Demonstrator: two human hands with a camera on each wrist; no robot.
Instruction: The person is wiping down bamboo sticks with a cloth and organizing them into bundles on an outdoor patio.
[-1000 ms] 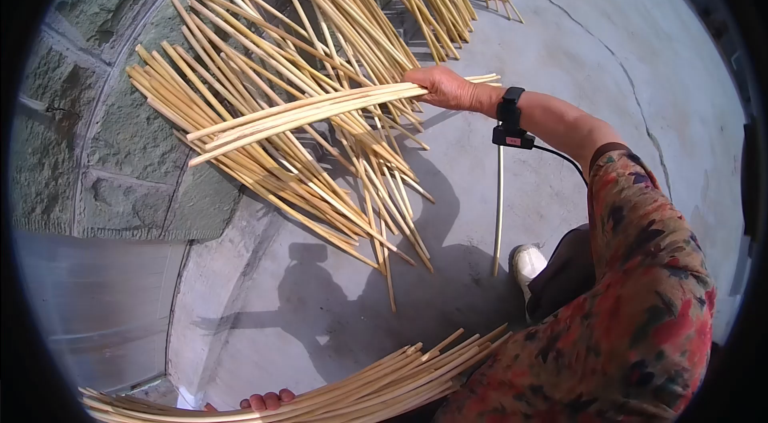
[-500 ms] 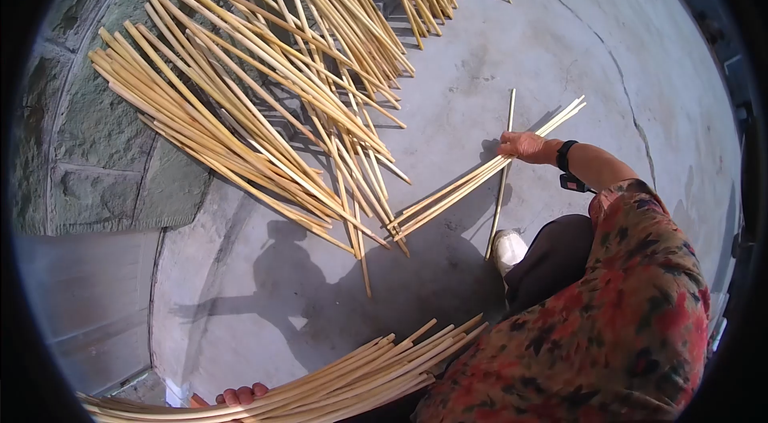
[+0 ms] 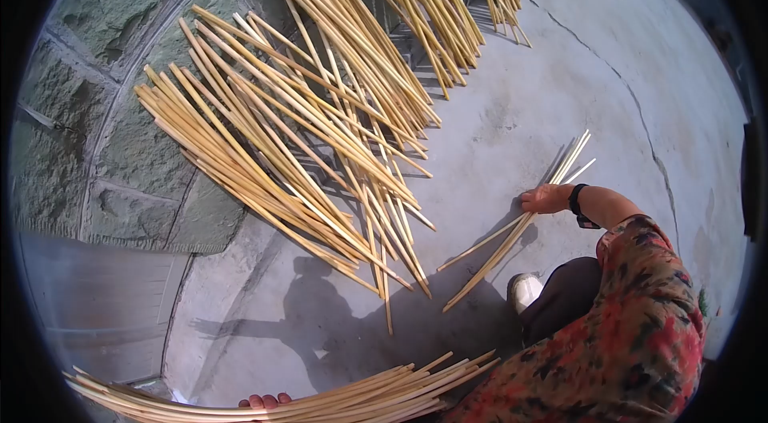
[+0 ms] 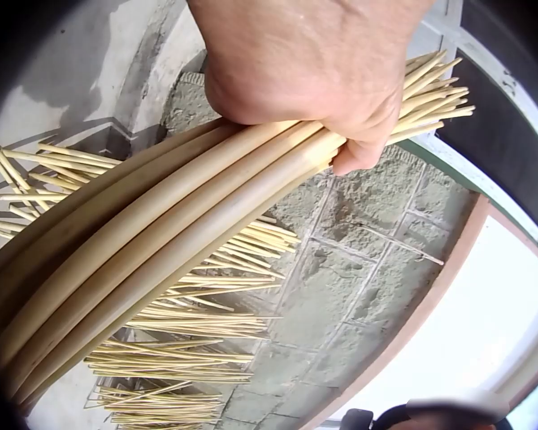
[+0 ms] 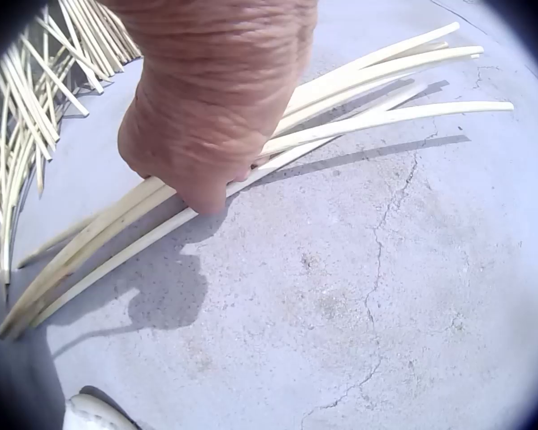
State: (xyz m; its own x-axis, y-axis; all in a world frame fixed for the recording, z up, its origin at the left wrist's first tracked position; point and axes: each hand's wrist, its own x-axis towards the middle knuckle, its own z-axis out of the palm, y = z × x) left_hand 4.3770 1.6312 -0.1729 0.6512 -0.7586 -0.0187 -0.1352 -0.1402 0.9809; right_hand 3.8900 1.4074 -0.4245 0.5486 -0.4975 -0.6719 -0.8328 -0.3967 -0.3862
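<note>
My left hand (image 4: 314,72) grips a thick bundle of pale peeled sticks (image 3: 344,403), which lies across the bottom of the head view. Only its fingertips show there over the bundle's edge. In the left wrist view the curved sticks run out on both sides of the fist. Low over the floor, my right hand (image 3: 546,198) holds several thin sticks (image 3: 486,265) near their middle. The right wrist view shows these sticks (image 5: 117,219) fanning out past the fist, their shadows close beneath. The palm side of that hand is hidden.
Loose piles of similar sticks (image 3: 172,107) lean over a rough stone ledge (image 3: 48,135) on the left, with more piles farther back. A white shoe (image 3: 524,292) stands near the held sticks. A crack (image 3: 640,107) runs along the concrete floor.
My right hand has come down from over the pile to the floor at the right, swinging its sticks round. The lone floor stick no longer shows apart from them. My left hand keeps its bundle.
</note>
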